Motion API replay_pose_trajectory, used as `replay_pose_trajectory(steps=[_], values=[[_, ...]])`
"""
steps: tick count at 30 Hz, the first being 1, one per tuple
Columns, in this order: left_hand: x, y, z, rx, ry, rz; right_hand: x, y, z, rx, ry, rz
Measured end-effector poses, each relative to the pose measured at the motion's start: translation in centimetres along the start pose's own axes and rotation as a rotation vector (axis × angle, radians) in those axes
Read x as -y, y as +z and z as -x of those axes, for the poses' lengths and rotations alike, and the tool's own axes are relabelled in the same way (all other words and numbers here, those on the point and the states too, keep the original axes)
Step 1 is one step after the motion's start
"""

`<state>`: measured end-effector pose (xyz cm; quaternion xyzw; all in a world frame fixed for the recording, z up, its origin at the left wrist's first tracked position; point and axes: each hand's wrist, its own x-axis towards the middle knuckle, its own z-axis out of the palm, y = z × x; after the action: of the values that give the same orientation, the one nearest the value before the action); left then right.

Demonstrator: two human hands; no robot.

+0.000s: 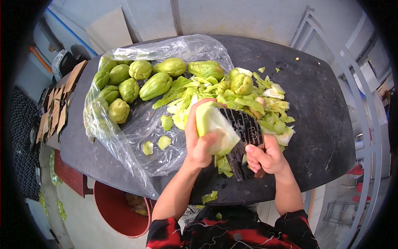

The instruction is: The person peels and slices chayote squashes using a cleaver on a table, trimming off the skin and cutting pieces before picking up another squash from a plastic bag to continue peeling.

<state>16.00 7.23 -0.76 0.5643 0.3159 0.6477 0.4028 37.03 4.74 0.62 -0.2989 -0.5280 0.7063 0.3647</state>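
Observation:
My left hand (pixel 200 141) is wrapped round a partly peeled chayote (pixel 216 129), its pale cut flesh facing right and green skin showing along the left side. My right hand (pixel 267 157) grips the handle of a broad dark cleaver (pixel 240 137), whose blade lies against the right side of the chayote. Behind both hands spreads a heap of green peelings (pixel 207 93). On that heap rests a whole chayote (pixel 241 84). Part of the cleaver's handle is hidden by my fingers.
Several whole chayotes (pixel 155 86) lie on a clear plastic bag (pixel 137 153) at the left of the dark table (pixel 315 108). Below the table's left edge stands a red bucket (pixel 116 213) with scraps inside. A grey metal railing (pixel 352 74) runs along the right.

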Motion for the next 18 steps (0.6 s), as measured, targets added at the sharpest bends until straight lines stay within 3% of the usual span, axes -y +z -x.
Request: replay_pose_trajectory(steps=[2,8,10,12,15,18], values=[[-0.7,0.7,0.2,-0.119,-0.044,-0.130,0.0,-0.1,-0.1,0.010,0.015,-0.023],[-0.1,0.2,-0.1,-0.196,0.047,-0.325,-0.1,0.1,-0.4,0.006,0.092,-0.229],[-0.1,-0.6,-0.3,-0.164,0.044,-0.420,0.1,-0.1,-0.4,-0.003,0.137,-0.287],[0.0,-1.1,-0.7,-0.130,0.045,-0.516,0.1,-0.6,-0.4,0.027,0.239,-0.544],[0.0,-1.2,-1.2,-0.092,0.135,-0.702,-0.1,-0.6,-0.8,0.008,0.278,-0.645],[0.3,-1.0,-1.2,-0.102,0.091,-0.855,0.0,-0.1,-1.3,-0.041,0.288,-0.708]])
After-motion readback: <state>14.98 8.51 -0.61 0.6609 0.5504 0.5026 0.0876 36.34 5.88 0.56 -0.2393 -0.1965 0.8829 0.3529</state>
